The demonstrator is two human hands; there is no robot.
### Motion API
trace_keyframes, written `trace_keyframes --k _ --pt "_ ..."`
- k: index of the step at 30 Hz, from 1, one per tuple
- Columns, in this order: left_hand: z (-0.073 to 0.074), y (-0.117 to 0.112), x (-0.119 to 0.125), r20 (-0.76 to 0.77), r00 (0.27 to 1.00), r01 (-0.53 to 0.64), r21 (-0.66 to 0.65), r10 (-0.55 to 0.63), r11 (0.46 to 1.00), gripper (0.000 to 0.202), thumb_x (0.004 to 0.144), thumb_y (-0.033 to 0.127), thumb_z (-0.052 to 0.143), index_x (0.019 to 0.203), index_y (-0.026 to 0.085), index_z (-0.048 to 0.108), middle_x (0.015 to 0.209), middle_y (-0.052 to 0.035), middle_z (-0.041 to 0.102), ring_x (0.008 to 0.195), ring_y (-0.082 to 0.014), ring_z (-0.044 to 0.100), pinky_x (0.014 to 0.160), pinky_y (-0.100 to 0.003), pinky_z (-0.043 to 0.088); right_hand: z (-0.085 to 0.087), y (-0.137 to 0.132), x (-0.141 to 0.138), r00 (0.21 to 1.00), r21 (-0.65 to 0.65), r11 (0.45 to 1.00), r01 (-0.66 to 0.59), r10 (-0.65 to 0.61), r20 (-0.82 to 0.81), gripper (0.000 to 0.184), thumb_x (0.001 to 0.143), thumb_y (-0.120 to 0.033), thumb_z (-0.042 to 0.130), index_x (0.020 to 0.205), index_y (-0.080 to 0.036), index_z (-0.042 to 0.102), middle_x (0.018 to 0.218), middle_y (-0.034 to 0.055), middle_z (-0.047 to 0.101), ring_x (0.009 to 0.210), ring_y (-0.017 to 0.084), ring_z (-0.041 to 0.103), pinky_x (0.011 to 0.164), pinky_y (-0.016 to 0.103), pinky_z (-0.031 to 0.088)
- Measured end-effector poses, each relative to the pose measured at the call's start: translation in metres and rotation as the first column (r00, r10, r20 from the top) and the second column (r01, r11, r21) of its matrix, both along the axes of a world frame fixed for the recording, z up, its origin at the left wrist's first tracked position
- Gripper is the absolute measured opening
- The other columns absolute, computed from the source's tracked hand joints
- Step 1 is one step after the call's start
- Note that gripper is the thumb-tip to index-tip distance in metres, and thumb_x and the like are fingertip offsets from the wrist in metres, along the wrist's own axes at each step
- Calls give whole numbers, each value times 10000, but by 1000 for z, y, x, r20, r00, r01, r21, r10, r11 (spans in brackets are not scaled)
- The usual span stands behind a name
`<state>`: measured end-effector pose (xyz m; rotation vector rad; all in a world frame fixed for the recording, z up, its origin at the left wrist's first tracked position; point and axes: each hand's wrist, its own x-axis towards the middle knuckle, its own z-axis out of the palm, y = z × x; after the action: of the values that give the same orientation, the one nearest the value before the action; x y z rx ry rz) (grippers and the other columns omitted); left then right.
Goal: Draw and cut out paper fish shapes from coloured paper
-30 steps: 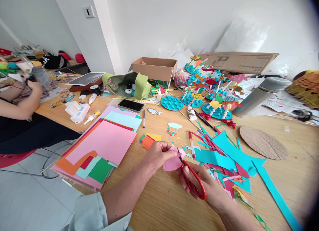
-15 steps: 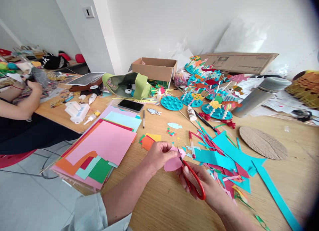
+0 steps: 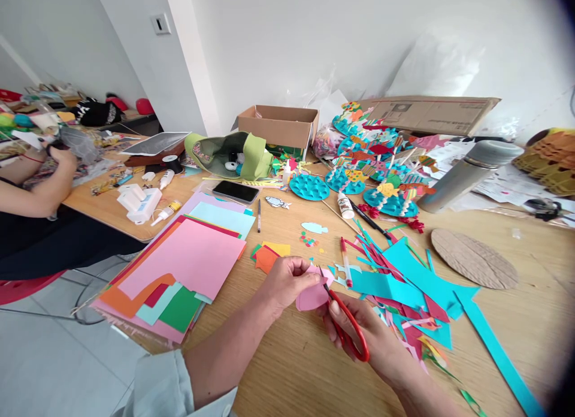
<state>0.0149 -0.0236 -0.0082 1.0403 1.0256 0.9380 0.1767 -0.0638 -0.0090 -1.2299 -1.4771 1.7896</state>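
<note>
While the left hand (image 3: 287, 282) closes in a firm pinch on a rounded piece of pink paper (image 3: 313, 298), the right hand (image 3: 362, 333) grips a pair of red-handled scissors (image 3: 348, 324), and we are right at the cut! The slim blades meet the paper's upper edge, with the piece held between the two hands above the wooden bench (image 3: 287, 369). This looks like the trimming step on that outline, and the next snip calls for the left hand to turn the paper into the blades along the curve.

Moving outward now: at nine o'clock sits a stack of coloured card sheets (image 3: 179, 273), pink on top, with orange, green and pale blue showing at the edges. Just off the knuckles at ten o'clock lie small orange paper scraps (image 3: 266, 259). At twelve o'clock there's a small pale blue paper fish (image 3: 313, 227). Over at three o'clock, a heap of turquoise and crimson paper offcuts (image 3: 386, 288) spreads toward an oval of corrugated cardboard (image 3: 474, 259). Up at one o'clock stand turquoise discs (image 3: 309, 187) and a white glue bottle (image 3: 345, 205), a black smartphone (image 3: 236, 192) lies at eleven, and out at ten o'clock a co-worker's hand (image 3: 63, 162) is busy at the far end.
</note>
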Motion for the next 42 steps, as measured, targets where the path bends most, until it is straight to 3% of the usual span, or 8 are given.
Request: trace_keyframes --k 20,29,42 --pt "-1 0 0 7 1000 -14 -11 14 1000 247 630 346 698 606 143 560 599 23 526 583 -93 419 573 -229 312 -2 0 0 1000 22 1000 -11 10 17 560 796 -722 487 689 -173 491 542 -22 526 425 66 430 392 186 284" --pt "-1 3 -1 -11 1000 -23 -63 22 998 203 617 332 669 675 147 610 639 4 577 667 -149 540 655 -267 378 -2 -1 -1 998 14 1000 -13 12 69 609 757 -783 450 671 -180 477 545 -25 517 439 70 427 404 195 282" --pt "-1 1 -1 -20 1000 -1 -19 1 1000 228 629 347 676 620 152 558 619 8 571 622 -126 507 615 -251 361 1 -1 -2 998 -19 1000 9 -7 57 571 771 -761 462 693 -196 475 555 -21 542 406 68 425 369 190 295"
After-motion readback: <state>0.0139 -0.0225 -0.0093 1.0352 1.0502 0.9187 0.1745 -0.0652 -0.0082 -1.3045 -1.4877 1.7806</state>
